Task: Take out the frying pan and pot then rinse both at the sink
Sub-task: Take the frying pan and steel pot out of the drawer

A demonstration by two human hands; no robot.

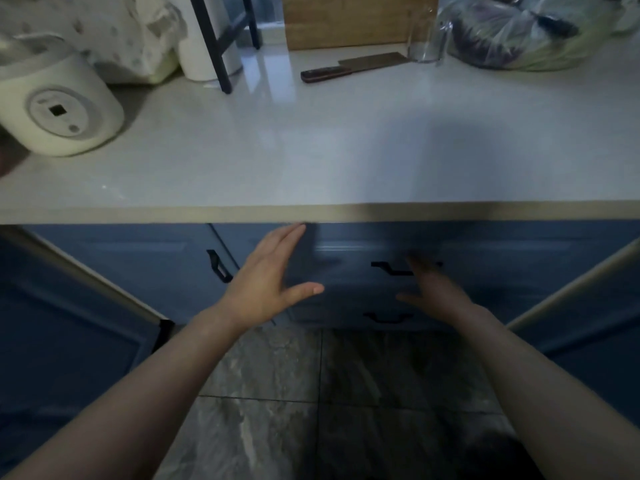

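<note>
- The pale grey, glossy stone countertop runs the whole width of the view, with a beige front edge.
- Beneath it sits a run of dark blue panelled cabinet fronts, and below those a floor of grey marbled tiles.
- In the middle of that run are two stacked blue drawers; the upper blue drawer carries a black bar handle, and a second black handle sits on the lower one.
- Neither the frying pan nor the pot can be seen anywhere; every cabinet and drawer front in view looks closed.
- A bulging clear plastic bag of dark and green produce lies at the far right of the counter.
- A light wooden chopping board stands upright against the back.
- A rounded white electric cooker with a round control panel stands far left.
- A white paper-towel roll stands behind the leg of a black metal rack.
- The left hand is held up before the upper drawer, palm facing right, fingers straight and close together, thumb stretched out wide; it grips nothing.
- The right hand reaches at the upper handle, blurred and in shadow; thumb out, fingers stretched forward, but I cannot tell whether they touch the handle.
- A dark-handled cleaver with a broad steel blade lies flat beside the board.
- A clear drinking glass stands just right of the blade.
</note>
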